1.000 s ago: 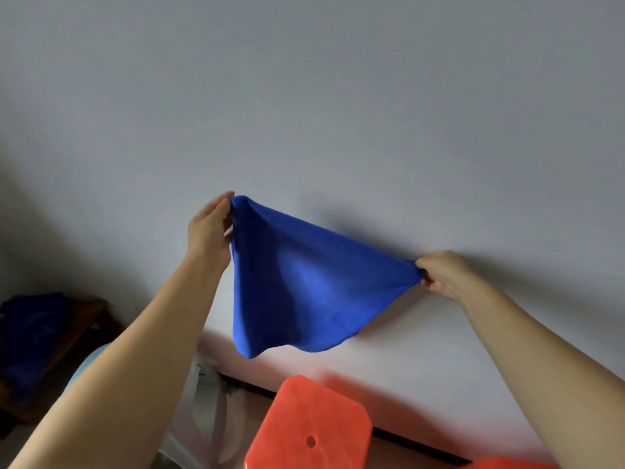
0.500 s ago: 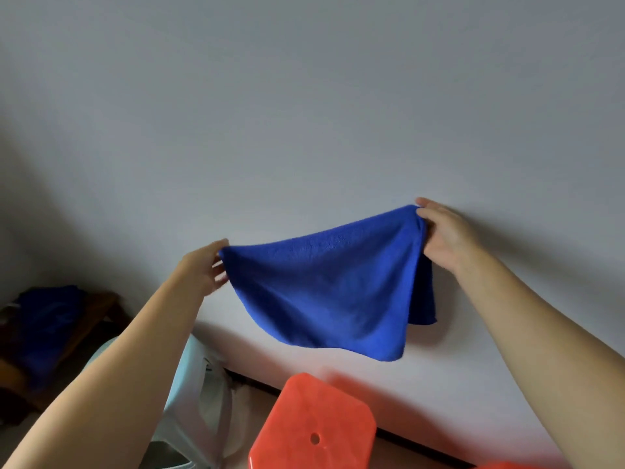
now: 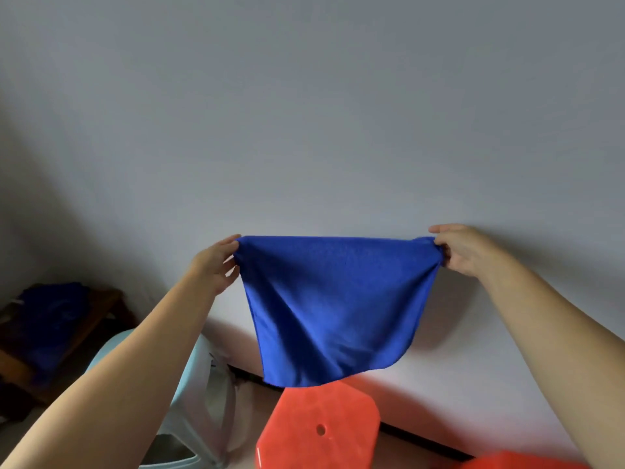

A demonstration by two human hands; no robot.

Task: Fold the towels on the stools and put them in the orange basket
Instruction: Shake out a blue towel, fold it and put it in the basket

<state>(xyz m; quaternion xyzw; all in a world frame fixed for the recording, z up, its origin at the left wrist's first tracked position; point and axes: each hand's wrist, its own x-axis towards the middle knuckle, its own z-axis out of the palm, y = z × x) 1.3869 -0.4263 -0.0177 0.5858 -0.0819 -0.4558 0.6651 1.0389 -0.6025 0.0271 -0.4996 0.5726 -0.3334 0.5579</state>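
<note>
A blue towel (image 3: 333, 306) hangs spread in the air in front of a pale wall. My left hand (image 3: 216, 265) pinches its upper left corner and my right hand (image 3: 463, 248) pinches its upper right corner, so the top edge is stretched level. The lower edge droops just above an orange stool (image 3: 321, 431) with a hole in its seat. No orange basket is in view.
A pale blue plastic stool (image 3: 199, 411) stands at the lower left, partly behind my left arm. More blue cloth (image 3: 50, 319) lies on a brown wooden piece at the far left. Another orange surface (image 3: 527, 462) shows at the bottom right edge.
My left hand rose and my right hand dropped slightly, so the top edge is now level. The hands moved apart and the towel now hangs flat and spread instead of bunched.
</note>
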